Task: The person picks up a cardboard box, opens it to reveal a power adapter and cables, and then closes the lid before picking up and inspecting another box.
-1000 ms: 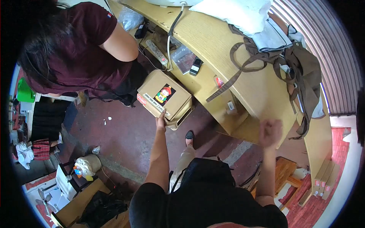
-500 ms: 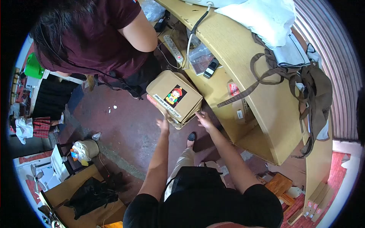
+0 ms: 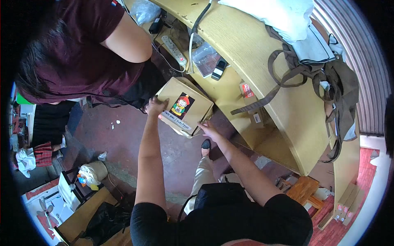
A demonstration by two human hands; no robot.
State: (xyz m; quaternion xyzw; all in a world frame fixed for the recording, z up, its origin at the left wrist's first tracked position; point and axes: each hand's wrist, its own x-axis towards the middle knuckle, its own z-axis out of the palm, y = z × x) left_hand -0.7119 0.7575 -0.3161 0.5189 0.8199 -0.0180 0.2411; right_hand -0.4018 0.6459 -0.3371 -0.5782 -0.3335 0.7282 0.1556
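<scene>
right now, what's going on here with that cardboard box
Someone has both hands at a cardboard box with a cartoon sticker on top: the left hand on one corner, the right hand at the near edge. The box is beside a yellowish desk, and a person in a maroon shirt stands close by. What supports the box underneath isn't clear.

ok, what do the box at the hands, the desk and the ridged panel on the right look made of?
Box: matte brown cardboard, going by its tan color and flat folded panels.
Desk: yellowish wood or wood-look laminate, slight sheen; faint grain shows, can't tell which.
Ridged panel: probably sheet metal, dull grayish, judging by the regular corrugations; plastic not ruled out.
</scene>
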